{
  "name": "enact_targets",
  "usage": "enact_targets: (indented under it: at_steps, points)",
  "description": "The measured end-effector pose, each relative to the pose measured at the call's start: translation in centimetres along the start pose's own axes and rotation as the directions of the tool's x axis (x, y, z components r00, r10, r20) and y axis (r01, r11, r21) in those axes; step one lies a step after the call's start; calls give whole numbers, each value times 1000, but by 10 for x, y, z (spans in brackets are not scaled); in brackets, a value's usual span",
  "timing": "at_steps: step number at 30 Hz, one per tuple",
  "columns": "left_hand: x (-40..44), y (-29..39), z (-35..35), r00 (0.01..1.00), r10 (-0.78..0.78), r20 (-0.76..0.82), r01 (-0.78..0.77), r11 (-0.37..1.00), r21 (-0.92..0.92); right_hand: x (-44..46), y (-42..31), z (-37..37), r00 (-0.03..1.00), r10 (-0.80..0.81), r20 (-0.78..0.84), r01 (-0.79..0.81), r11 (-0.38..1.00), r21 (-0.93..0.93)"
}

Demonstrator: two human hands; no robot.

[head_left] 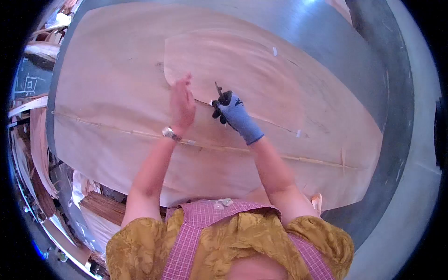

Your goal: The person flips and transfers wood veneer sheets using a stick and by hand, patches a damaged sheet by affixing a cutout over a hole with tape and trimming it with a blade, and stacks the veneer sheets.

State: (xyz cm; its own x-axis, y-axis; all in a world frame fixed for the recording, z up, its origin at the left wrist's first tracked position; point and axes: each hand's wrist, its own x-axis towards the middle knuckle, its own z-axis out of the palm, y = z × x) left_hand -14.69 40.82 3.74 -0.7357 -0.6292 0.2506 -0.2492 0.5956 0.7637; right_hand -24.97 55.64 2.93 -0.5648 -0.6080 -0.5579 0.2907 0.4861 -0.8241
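- Left hand (182, 105): bare, blurred; fingers stretched out roughly side by side, pointing away from the body, nothing visible in the grip. Over the left end of the smaller sheet; contact with the surface can't be told.
- Right hand (237, 114): blue glove with dark fingertips, fingers curled round a slim dark tool (218, 88). Tool's narrow end sticks out past the fingers, away from the body; exact type can't be made out.
- Small white bit (211, 102) at the gloved fingertips; can't tell whether it is pinched or lying underneath.
- Hands apart, left one beside the tool hand, both over the middle of the work.
- Wristwatch (171, 134) on left wrist, metal band.
- Smaller sheet (224, 58): thin, pinkish tan, lies on the large sheet, beyond and around both hands. Its near edge shows a dark line between the two hands.
- White tabs: one (275, 51) near its far right edge, one (298, 133) by its near right corner.
- Large sheet (102, 56): same tone, slightly wavy, tapers to the right. Pale seam strip (214, 147) runs across it lengthwise, under the forearms.
- Table (326, 42): grey, light glare at the far side, carries the large sheet.
- Left of table: loose pale strips (41, 144); brown stack (103, 207) nearer the person.
- Person: mustard top (135, 242), pink checked apron (184, 247).
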Motion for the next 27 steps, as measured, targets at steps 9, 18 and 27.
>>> enact_targets:
  at_steps: [9, 18, 27]
  points:
    - [-61, 9, -2, 860, 241, 450, -436, 806, 400, 1, 29, -6, 968, -158, -195, -5, 764, -645]
    - [-63, 4, 7, 839, 223, 497, -466, 767, 442, -42, 41, 13, 962, 47, -269, -66, 996, -64]
    - [13, -41, -15, 999, -33, 2, 27, 847, 531, -41, 1, -1, 965, -127, -231, 144, 988, 62]
